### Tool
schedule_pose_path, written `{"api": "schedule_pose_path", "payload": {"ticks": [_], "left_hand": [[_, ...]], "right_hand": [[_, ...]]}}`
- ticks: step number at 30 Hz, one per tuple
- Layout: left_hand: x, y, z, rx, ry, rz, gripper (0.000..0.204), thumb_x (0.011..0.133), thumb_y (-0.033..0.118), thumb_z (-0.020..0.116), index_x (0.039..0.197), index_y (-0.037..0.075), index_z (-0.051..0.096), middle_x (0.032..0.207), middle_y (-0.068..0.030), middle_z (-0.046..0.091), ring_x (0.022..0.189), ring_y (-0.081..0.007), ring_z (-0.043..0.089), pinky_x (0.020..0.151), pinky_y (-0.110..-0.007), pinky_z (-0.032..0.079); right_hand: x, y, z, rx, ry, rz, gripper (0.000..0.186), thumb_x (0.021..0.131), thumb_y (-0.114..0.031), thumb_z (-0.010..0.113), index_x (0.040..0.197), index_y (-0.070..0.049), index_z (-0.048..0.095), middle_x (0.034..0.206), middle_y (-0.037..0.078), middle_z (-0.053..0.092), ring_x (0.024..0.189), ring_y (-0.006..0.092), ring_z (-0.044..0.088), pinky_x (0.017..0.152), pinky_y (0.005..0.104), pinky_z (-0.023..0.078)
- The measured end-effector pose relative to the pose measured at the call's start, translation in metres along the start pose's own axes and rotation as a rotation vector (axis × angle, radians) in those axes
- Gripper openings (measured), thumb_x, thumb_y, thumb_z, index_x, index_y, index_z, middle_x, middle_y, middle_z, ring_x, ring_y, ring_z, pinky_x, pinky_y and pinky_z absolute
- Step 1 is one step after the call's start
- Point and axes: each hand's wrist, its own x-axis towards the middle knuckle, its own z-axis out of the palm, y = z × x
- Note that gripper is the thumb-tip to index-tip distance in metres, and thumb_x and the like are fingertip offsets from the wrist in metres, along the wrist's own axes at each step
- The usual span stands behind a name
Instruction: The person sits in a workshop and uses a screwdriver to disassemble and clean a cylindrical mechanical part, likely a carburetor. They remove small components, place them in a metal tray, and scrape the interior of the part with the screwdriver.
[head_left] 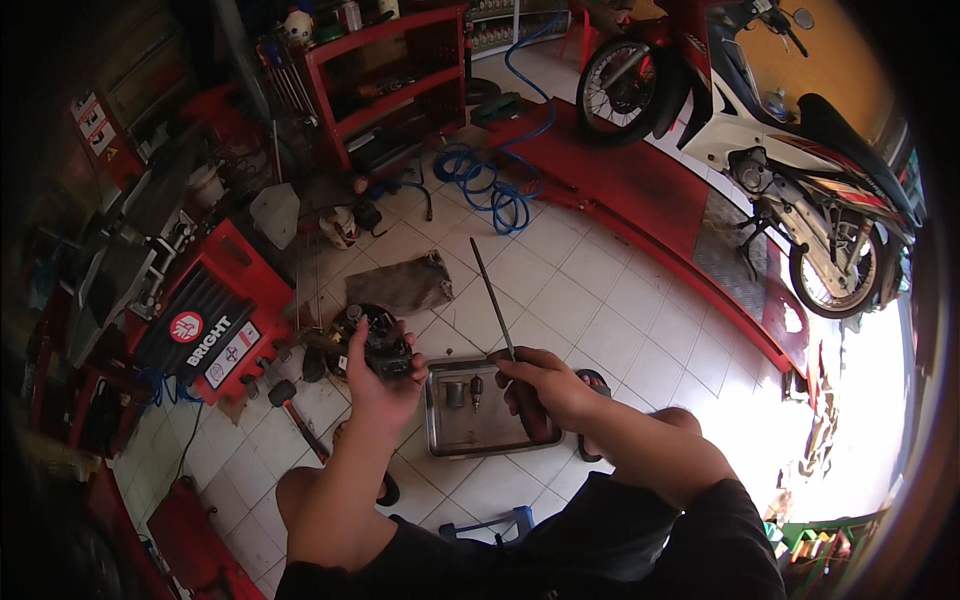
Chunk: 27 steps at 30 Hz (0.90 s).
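My left hand (pixel 375 375) is wrapped round a dark, blackened metal part (pixel 386 343), left of centre. My right hand (pixel 540 385) grips a long thin metal rod (pixel 485 280) that points up and away from me; the end inside the hand is hidden. Below and between my hands, a shallow steel tray (pixel 470 435) lies on the tiled floor with a metal cylinder (pixel 455 395) and a small slim metal part (pixel 477 392) in it. Just behind my left hand is a round dark container (pixel 332 352) with parts, partly hidden.
A motorcycle (pixel 750 165) stands on a red lift platform (pixel 640 220) at right. A coiled blue hose (pixel 495 200) and stained cloth (pixel 398 280) lie on the floor. Red equipment (pixel 225 320) and a hammer-like tool (pixel 300 420) are left; red shelving (pixel 390 40) is behind.
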Motion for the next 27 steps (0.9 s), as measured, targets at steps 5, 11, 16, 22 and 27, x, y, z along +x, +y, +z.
{"api": "schedule_pose_path", "payload": {"ticks": [5,11,16,22,27], "left_hand": [[-0.004,0.000,0.000,0.000,0.002,0.001,0.050,0.093,0.057,0.065,0.108,0.010,0.067,0.092,-0.0034,0.058,0.074,-0.0230,0.053,0.064,-0.032,0.037],[-0.006,0.001,0.002,-0.008,-0.003,-0.001,0.054,0.096,0.057,0.057,0.107,0.006,0.070,0.092,-0.0061,0.063,0.074,-0.0204,0.054,0.062,-0.029,0.039],[-0.007,0.001,0.003,-0.001,0.007,0.010,0.054,0.096,0.058,0.057,0.106,0.006,0.069,0.092,-0.0061,0.063,0.073,-0.0203,0.053,0.062,-0.029,0.039],[-0.006,0.002,0.000,0.002,0.005,0.016,0.051,0.092,0.058,0.066,0.108,0.010,0.066,0.091,-0.0040,0.059,0.074,-0.0236,0.054,0.063,-0.032,0.037],[-0.006,0.001,-0.002,0.005,0.011,0.018,0.051,0.093,0.058,0.066,0.108,0.010,0.066,0.091,-0.0041,0.059,0.073,-0.0240,0.054,0.063,-0.032,0.038]], "right_hand": [[-0.007,0.004,0.002,-0.024,0.009,0.041,0.035,0.105,-0.029,0.061,0.119,0.003,0.062,0.098,0.011,0.064,0.074,0.0174,0.063,0.062,0.0305,0.052],[-0.010,0.005,0.011,-0.010,0.021,0.003,0.036,0.105,-0.033,0.062,0.112,0.003,0.063,0.087,0.011,0.064,0.070,0.0161,0.062,0.057,0.0295,0.050],[-0.008,0.006,0.013,-0.001,0.036,-0.004,0.036,0.105,-0.033,0.062,0.110,0.003,0.063,0.077,0.010,0.062,0.067,0.0163,0.061,0.055,0.0297,0.049],[-0.007,0.012,0.008,-0.050,-0.006,0.012,0.039,0.104,-0.036,0.062,0.109,0.002,0.063,0.076,0.010,0.063,0.066,0.0161,0.061,0.053,0.0295,0.047],[-0.007,0.012,0.006,-0.072,-0.003,0.104,0.041,0.105,-0.025,0.061,0.135,0.002,0.060,0.102,0.010,0.062,0.073,0.0179,0.063,0.061,0.0298,0.052]]}}
